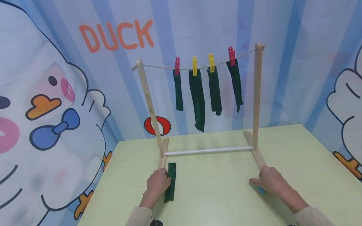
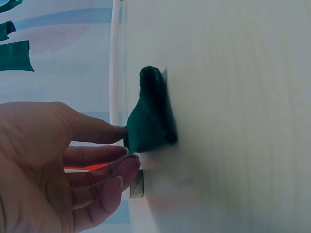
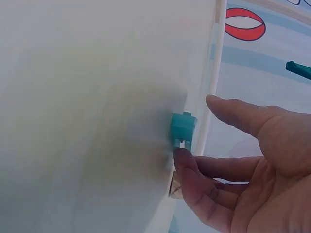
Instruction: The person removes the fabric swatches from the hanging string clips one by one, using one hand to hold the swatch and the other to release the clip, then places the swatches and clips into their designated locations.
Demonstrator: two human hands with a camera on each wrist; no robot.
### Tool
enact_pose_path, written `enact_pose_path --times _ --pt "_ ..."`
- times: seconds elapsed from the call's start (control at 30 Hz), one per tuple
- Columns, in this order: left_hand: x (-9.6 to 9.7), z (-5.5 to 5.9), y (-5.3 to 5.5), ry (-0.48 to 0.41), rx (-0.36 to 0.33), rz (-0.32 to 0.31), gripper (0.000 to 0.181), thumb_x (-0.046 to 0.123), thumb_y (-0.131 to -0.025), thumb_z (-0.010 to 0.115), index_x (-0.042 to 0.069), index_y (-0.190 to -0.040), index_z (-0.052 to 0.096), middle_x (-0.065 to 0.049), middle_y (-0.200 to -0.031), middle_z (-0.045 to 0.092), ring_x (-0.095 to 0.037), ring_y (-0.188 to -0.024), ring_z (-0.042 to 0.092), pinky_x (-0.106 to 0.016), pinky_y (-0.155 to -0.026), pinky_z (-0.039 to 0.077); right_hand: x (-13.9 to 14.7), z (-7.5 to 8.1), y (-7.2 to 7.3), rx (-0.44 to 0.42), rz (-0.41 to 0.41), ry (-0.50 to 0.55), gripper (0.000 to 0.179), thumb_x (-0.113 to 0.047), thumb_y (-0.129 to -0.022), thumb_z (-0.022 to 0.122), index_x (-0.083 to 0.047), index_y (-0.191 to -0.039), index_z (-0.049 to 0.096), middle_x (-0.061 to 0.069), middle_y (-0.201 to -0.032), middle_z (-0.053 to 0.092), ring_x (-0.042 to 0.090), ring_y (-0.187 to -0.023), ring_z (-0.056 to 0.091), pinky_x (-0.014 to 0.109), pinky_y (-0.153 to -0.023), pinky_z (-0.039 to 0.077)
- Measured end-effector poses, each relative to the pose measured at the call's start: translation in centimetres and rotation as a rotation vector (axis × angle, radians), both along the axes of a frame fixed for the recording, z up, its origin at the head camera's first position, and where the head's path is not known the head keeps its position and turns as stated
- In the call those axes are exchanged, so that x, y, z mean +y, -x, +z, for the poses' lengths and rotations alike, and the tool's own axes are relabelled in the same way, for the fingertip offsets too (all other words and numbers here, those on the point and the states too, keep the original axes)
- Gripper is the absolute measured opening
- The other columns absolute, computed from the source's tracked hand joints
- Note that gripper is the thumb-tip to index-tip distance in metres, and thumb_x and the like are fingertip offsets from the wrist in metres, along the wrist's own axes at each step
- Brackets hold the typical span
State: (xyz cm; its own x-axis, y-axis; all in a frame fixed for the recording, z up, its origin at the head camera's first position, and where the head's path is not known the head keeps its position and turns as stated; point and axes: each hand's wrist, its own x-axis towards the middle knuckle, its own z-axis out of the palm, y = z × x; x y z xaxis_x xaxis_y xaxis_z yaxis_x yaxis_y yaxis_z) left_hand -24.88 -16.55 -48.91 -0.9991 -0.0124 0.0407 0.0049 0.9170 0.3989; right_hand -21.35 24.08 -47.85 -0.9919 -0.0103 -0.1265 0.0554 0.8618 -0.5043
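On the table lies a dark green cloth strip (image 1: 170, 188), with my left hand (image 1: 159, 182) at its left edge. In the left wrist view, the thumb and fingertips of that hand are at the near edge of the green cloth (image 2: 148, 119), with a gap between thumb and index finger. My right hand (image 1: 271, 180) is over a teal clothespin (image 1: 261, 190), partly hiding it. The right wrist view has an index fingertip touching the teal clothespin (image 3: 183, 127), while the thumb stands apart from it.
A wooden frame with uprights (image 1: 257, 94) and a white crossbar (image 1: 209, 151) stands behind the hands. From its string (image 1: 158, 67) hang several green strips (image 1: 198, 100) under red clothespins (image 1: 177, 66) and yellow clothespins (image 1: 194, 66). A duck-printed curtain (image 1: 282, 78) backs the table (image 1: 212, 188).
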Motion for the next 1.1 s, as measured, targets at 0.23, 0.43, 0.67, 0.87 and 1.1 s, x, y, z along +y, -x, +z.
enact_pose_path --times 0.23,0.43,0.67,0.87,1.1 --pt "0.1 0.9 0.0 0.006 0.049 0.017 0.017 0.016 -0.089 0.073 0.003 -0.100 0.071 -0.007 -0.077 0.059 -0.020 -0.060 0.053 -0.036 -0.050 0.046 -0.5 1.6 0.2 0.084 -0.014 -0.080 0.043 -0.038 -0.087 0.076 -0.007 -0.068 0.054 0.003 -0.063 0.049 0.014 -0.053 0.039 0.027 -0.044 0.032" --pt "0.2 1.3 0.1 -0.033 0.086 0.010 0.021 0.017 -0.091 0.072 0.001 -0.105 0.071 -0.008 -0.079 0.061 -0.019 -0.058 0.052 -0.033 -0.048 0.044 -1.8 2.2 0.6 0.126 0.018 -0.076 0.039 -0.040 -0.088 0.075 -0.005 -0.077 0.061 0.002 -0.063 0.046 0.014 -0.053 0.038 0.028 -0.044 0.031" --pt "0.1 1.7 0.5 -0.112 0.222 -0.009 0.022 0.015 -0.092 0.071 0.001 -0.108 0.071 -0.010 -0.091 0.068 -0.023 -0.071 0.062 -0.037 -0.055 0.050 -3.3 2.8 1.2 0.277 0.063 -0.085 0.053 -0.037 -0.088 0.076 0.010 -0.111 0.067 0.024 -0.098 0.067 0.019 -0.062 0.058 0.035 -0.045 0.045" --pt "0.5 2.8 1.0 -0.185 0.290 0.001 0.026 0.016 -0.093 0.069 0.000 -0.115 0.071 -0.014 -0.103 0.069 -0.028 -0.083 0.066 -0.039 -0.059 0.054 -4.5 3.8 1.8 0.427 0.108 -0.064 0.053 -0.030 -0.085 0.079 0.013 -0.111 0.066 0.029 -0.102 0.068 0.028 -0.072 0.067 0.043 -0.056 0.055" --pt "0.8 3.7 1.6 -0.252 0.399 0.004 0.019 0.012 -0.093 0.068 0.004 -0.110 0.072 -0.009 -0.098 0.072 -0.023 -0.086 0.067 -0.040 -0.064 0.057 -5.4 4.9 2.4 0.509 0.146 -0.107 0.051 -0.028 -0.084 0.081 0.012 -0.111 0.066 0.026 -0.101 0.066 0.039 -0.090 0.065 0.053 -0.077 0.054"
